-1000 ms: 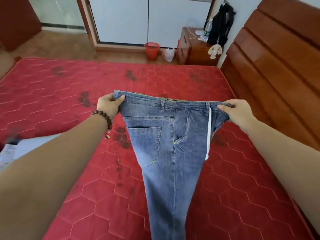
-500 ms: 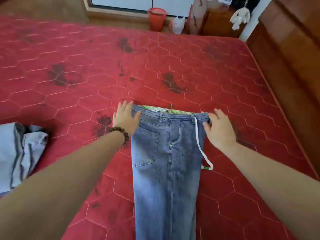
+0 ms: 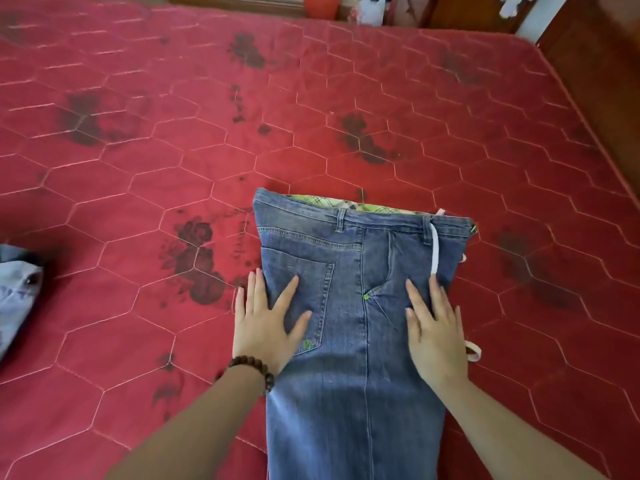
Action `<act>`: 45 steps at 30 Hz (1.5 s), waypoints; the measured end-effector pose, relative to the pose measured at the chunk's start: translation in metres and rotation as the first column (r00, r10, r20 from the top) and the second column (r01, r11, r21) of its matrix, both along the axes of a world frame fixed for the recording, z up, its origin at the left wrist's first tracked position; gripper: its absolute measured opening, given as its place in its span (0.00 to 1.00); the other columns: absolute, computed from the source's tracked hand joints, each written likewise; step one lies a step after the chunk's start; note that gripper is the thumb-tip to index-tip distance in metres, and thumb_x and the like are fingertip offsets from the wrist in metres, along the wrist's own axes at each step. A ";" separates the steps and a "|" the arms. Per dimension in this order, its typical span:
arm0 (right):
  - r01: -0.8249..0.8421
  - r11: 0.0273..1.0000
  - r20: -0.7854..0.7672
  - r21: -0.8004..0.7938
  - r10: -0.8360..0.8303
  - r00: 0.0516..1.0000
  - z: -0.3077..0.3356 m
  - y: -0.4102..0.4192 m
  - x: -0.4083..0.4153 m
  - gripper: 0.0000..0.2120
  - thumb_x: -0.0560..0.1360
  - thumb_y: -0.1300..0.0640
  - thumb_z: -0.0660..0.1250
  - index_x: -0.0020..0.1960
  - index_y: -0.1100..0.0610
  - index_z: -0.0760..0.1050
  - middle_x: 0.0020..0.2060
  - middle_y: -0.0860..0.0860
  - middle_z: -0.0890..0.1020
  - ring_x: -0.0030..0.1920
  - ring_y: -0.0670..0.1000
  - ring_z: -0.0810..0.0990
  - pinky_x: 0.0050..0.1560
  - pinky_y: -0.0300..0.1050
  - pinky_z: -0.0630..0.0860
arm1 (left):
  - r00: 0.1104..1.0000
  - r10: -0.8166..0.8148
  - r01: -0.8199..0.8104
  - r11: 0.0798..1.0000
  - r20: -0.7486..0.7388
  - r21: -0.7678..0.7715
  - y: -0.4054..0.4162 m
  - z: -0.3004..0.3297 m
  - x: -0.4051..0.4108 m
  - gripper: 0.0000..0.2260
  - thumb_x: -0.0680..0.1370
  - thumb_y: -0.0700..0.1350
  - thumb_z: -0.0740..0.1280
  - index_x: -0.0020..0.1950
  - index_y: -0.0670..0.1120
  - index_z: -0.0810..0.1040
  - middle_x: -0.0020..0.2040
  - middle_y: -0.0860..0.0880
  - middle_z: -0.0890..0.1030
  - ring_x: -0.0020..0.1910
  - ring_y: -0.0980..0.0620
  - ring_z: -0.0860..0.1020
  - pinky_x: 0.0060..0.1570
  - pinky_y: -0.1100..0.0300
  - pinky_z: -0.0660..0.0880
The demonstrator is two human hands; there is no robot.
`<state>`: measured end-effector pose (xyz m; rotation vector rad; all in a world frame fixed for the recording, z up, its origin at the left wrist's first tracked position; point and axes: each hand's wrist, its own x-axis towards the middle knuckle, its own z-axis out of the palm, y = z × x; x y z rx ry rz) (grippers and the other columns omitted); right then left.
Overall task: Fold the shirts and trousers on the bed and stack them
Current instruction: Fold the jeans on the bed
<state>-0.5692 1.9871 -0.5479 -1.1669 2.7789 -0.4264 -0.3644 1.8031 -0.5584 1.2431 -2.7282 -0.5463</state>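
— Pressing flat on what, exactly?
— A pair of blue jeans (image 3: 349, 341), folded leg over leg, lying on the red quilted mattress (image 3: 138, 168) with the waistband away from the person. The left hand (image 3: 266, 327) rests, fingers straight and spread, on the back pocket at the jeans' left edge; the right hand (image 3: 434, 334) lies flat near the right edge.
— Anything else on the bed?
— A pale blue garment (image 3: 15, 292) at the far left, well apart.
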 end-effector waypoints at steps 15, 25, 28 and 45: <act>0.230 0.948 0.251 -0.221 -0.173 0.952 0.063 -0.086 -0.101 0.19 0.80 0.63 0.61 0.70 0.54 0.71 0.61 0.62 0.73 0.60 0.62 0.73 0.59 0.44 0.67 | 0.877 0.271 -0.161 0.944 -0.397 0.289 -0.092 0.063 -0.070 0.19 0.78 0.36 0.65 0.69 0.48 0.75 0.63 0.45 0.74 0.62 0.47 0.72 0.60 0.68 0.62; -0.135 0.985 -0.145 0.106 0.150 0.978 0.053 -0.112 -0.042 0.29 0.81 0.46 0.51 0.78 0.53 0.49 0.78 0.55 0.48 0.78 0.57 0.47 0.75 0.63 0.45 | 0.979 -0.183 0.195 0.970 0.094 -0.145 -0.046 0.049 -0.096 0.30 0.79 0.60 0.43 0.79 0.50 0.44 0.79 0.47 0.39 0.77 0.47 0.37 0.74 0.41 0.39; -0.342 0.920 -0.082 0.190 0.362 0.929 0.015 -0.094 0.008 0.27 0.79 0.47 0.49 0.75 0.54 0.62 0.76 0.54 0.60 0.76 0.56 0.57 0.69 0.70 0.60 | 0.900 -0.366 0.396 0.913 0.236 -0.098 -0.007 0.019 -0.087 0.33 0.76 0.58 0.35 0.79 0.47 0.46 0.79 0.49 0.43 0.78 0.49 0.39 0.75 0.44 0.40; -0.228 0.953 0.030 0.198 0.227 0.974 -0.001 -0.020 0.090 0.29 0.79 0.45 0.39 0.78 0.52 0.52 0.78 0.53 0.50 0.78 0.53 0.48 0.75 0.62 0.49 | 0.900 -0.330 0.345 0.939 0.283 0.000 0.071 0.014 -0.013 0.32 0.76 0.56 0.34 0.79 0.46 0.43 0.79 0.46 0.44 0.78 0.48 0.41 0.76 0.46 0.41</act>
